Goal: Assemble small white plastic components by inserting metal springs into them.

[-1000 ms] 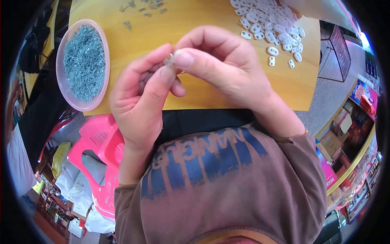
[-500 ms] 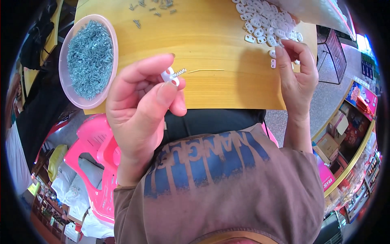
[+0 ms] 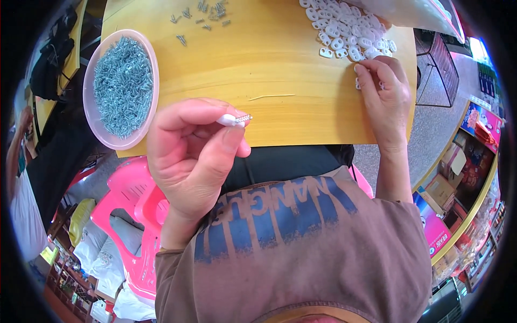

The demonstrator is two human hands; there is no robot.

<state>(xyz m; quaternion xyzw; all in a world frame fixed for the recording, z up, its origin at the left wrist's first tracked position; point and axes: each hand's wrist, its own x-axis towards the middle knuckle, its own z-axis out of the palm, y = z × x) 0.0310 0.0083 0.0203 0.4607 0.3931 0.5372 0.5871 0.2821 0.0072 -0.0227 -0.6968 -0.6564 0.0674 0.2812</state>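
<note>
My left hand [image 3: 191,151] is raised above the near table edge, thumb and fingers closed on a small white plastic piece [image 3: 227,120]. A short metal spring [image 3: 244,118] sticks out of it to the right. My right hand [image 3: 389,97] is at the table's right side, thumb and forefinger pinched together just below a pile of white two-hole plastic pieces [image 3: 353,32]. Whatever lies between those fingertips is too small to make out. A few white pieces are partly hidden by the right fingers.
A pink oval basin [image 3: 155,102] full of small metal springs [image 3: 123,89] stands at the table's left. Several loose springs [image 3: 218,9] lie at the far side. A thin gold-coloured strip [image 3: 272,97] lies mid-table. A pink plastic chair [image 3: 126,215] is at lower left.
My left hand has moved slightly down and right, turning the white piece more edge-on. My right hand has shifted left and a little down, away from the pile's lower right.
</note>
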